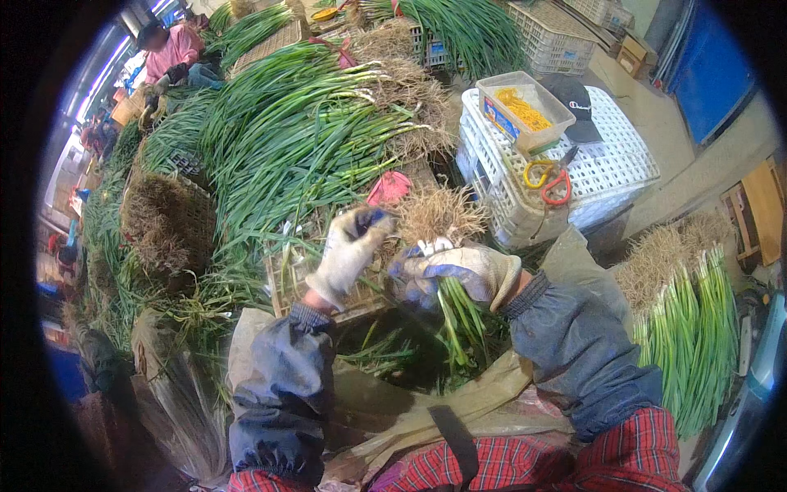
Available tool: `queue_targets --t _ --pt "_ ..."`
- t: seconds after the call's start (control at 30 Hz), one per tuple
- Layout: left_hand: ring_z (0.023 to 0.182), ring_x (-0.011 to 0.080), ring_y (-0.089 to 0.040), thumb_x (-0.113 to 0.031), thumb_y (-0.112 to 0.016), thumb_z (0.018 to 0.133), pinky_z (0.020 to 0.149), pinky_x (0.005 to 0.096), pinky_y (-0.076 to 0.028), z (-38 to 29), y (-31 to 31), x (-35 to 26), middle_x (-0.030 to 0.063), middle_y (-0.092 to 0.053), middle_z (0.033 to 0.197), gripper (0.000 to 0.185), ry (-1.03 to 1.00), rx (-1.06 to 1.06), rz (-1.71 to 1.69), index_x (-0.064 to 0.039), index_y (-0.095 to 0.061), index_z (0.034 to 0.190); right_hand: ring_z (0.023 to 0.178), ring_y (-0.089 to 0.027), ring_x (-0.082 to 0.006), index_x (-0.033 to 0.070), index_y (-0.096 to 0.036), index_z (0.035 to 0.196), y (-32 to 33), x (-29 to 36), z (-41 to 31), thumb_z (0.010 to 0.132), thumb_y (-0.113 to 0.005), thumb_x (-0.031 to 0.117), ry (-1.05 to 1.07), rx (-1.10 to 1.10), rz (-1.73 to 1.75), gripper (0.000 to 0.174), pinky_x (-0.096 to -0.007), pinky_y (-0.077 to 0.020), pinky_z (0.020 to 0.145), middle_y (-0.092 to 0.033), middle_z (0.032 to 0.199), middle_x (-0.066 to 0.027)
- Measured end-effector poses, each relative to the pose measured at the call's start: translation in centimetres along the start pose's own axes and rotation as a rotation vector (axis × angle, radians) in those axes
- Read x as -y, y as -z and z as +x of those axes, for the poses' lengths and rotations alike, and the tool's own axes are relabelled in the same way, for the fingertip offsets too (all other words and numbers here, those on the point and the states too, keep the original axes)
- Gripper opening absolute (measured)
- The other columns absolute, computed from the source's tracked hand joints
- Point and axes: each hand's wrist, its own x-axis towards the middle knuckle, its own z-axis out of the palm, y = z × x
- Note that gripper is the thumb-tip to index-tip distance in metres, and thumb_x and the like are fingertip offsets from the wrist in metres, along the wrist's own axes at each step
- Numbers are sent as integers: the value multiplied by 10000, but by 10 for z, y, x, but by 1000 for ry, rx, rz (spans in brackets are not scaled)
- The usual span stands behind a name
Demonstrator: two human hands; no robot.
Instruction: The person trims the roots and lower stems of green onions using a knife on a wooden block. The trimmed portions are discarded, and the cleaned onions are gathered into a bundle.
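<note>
My right hand (467,270), in a white work glove with blue coating, is closed around a bunch of green onions (456,320). Its pale bulbs and tangled brown roots (441,215) stick up above the glove, while the green stalks hang down below. Just left of the roots is my left hand (356,249), gloved alike, raised with curled fingers; whether anything thin is held there cannot be made out. Beyond both hands lies a large heap of green onions (295,135), roots pointing right. A pink-red cloth or plastic piece (390,188) rests at its near edge.
On an upturned white plastic crate (605,141) stand a clear tub (529,111) of yellow rubber bands, a dark cap (573,107) and scissors (550,178) with yellow and red handles. Rooted onions (688,326) lie at right. A co-worker (175,55) sits at far left.
</note>
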Motion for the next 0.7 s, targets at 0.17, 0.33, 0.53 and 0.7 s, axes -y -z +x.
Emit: queue_targets --t 0.17,0.33,0.53,0.7 --pt "847 208 -630 -168 -629 812 779 299 -482 87 36 62 110 -679 962 292 -249 -225 742 -31 -635 1070 687 -533 -88 11 -502 1208 8 39 -15 925 -564 238 200 -224 137 368 -240 -476 599 -533 761 0" --pt "961 319 -587 -216 -635 749 878 379 -445 125 28 68 110 -656 995 335 -269 -249 1378 -92 -628 1060 570 -411 -73 14 -546 1033 35 58 -30 912 -556 399 540 -235 53 403 -230 -406 538 -399 638 41" --pt "778 318 -642 -293 -691 717 720 401 -512 93 21 54 155 -667 828 257 -41 -54 1326 -101 -678 888 529 -386 -75 18 -546 960 34 68 -42 924 -523 427 557 -362 -12 411 -244 -390 511 -375 606 50" --pt "830 310 -652 -311 -614 788 761 369 -500 39 35 48 161 -675 882 290 171 199 917 -100 -695 969 537 -395 -74 38 -552 950 27 61 -45 911 -558 390 564 -348 -39 354 -248 -385 511 -400 617 50"
